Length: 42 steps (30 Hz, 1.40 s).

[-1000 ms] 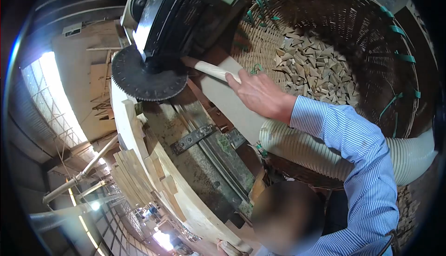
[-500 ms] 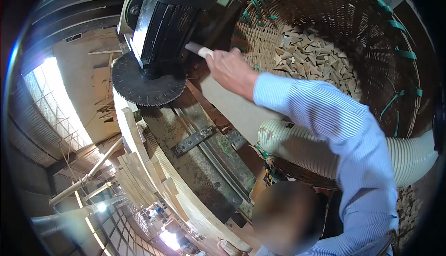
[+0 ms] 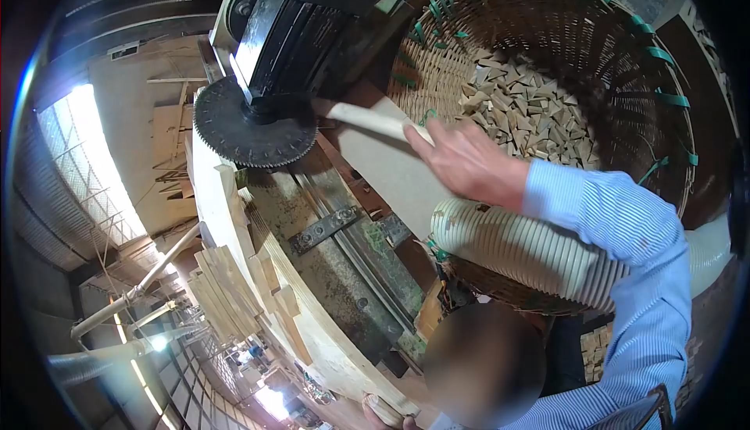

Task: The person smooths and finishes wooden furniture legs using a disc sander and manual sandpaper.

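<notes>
My right hand [image 3: 476, 160] has its thumb and fingers closed on the outer end of a pale rod [image 3: 363, 117]. The rod's other end reaches the dark motor [image 3: 301, 39] of a circular saw, where shadow hides how it meets it. Below the motor is the toothed saw blade [image 3: 254, 129], apart from my hand. At the bottom edge my left hand [image 3: 371, 416] shows only in part, its fingers around the end of a pale piece of wood [image 3: 384, 410]. A long curved pale wooden board [image 3: 312, 328] lies along the rusty metal saw bed [image 3: 332, 274].
A wicker basket [image 3: 437, 63] with green ties holds many small wooden offcuts [image 3: 531, 114]. A ribbed hose [image 3: 516, 250] runs under my right forearm. Stacked wood strips [image 3: 223, 293] lie beyond the board. A round blurred patch [image 3: 484, 367] covers the lower middle.
My right hand has moved right and down, away from the motor, and more of the pale rod shows. The view has shifted slightly. My left hand stays at the bottom edge.
</notes>
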### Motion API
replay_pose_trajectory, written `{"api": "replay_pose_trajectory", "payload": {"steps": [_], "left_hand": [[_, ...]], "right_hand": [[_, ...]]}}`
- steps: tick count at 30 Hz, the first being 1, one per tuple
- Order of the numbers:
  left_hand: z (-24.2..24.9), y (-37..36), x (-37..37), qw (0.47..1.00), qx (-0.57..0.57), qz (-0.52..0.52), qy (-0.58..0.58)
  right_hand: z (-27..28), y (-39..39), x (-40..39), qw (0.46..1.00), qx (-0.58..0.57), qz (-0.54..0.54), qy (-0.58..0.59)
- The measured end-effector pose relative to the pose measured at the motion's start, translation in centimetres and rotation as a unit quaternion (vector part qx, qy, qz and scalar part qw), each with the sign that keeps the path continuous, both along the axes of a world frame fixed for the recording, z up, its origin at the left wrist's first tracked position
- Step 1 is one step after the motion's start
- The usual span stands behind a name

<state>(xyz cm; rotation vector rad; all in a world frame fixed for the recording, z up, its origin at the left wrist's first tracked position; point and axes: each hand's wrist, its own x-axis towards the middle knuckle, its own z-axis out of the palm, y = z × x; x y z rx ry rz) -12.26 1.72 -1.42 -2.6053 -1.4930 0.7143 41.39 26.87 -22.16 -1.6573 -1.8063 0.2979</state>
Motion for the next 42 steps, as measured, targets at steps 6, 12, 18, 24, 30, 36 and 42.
{"api": "replay_pose_trajectory", "payload": {"steps": [6,12,18,24,30,36,42], "left_hand": [[1.4,-0.1,-0.9,1.0,0.004,0.001,0.014],[1.1,-0.5,-1.5,1.0,0.005,0.012,0.015],[1.9,-0.6,-2.5,0.999,0.007,0.022,0.025],[1.0,-1.1,-3.0,0.999,-0.004,0.033,0.007],[0.2,-0.8,-3.1,0.999,-0.011,0.032,0.001],[0.7,-0.2,-3.7,1.0,-0.005,0.026,0.009],[0.4,-1.1,-4.2,0.999,-0.007,0.042,0.009]], "right_hand": [[-3.9,9.2,-2.5,0.996,0.024,-0.081,-0.018],[-4.2,16.0,-4.6,0.981,0.102,-0.162,0.005],[-3.6,20.6,-6.6,0.984,-0.077,-0.15,-0.056],[-0.9,10.4,-6.3,0.989,-0.081,-0.074,0.101],[1.6,2.0,-2.0,0.984,-0.14,0.013,0.106],[-2.2,6.1,-2.1,0.992,-0.097,-0.018,0.082],[-3.7,10.7,-2.6,0.995,-0.01,-0.049,0.086]]}}
